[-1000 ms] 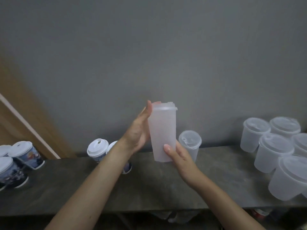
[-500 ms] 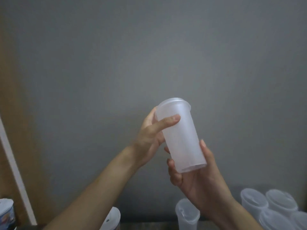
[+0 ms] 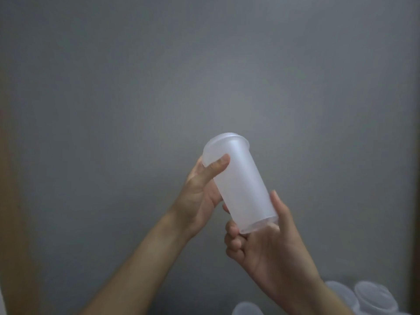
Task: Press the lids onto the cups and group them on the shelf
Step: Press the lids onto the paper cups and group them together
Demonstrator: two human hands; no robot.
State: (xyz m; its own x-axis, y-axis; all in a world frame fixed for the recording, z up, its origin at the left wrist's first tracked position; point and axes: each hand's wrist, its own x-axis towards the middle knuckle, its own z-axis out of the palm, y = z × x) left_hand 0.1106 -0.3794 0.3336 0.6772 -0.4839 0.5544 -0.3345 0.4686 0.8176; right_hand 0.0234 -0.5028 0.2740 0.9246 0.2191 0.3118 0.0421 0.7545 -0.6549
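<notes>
A tall frosted plastic cup with a clear lid on its top is held up in front of the grey wall, tilted with its top leaning left. My left hand grips the cup near the lid, its thumb lying across the front under the rim. My right hand holds the cup's base from below, fingers curled around the bottom edge and thumb along the right side.
The tops of lidded clear cups show at the bottom right corner, with another lidded cup at the bottom edge. A brown wooden panel runs down the left side. The shelf itself is out of view.
The view has tilted upward since a second ago, so the shelf and most cups have dropped out of sight. The cup has tilted left, with both hands staying on it.
</notes>
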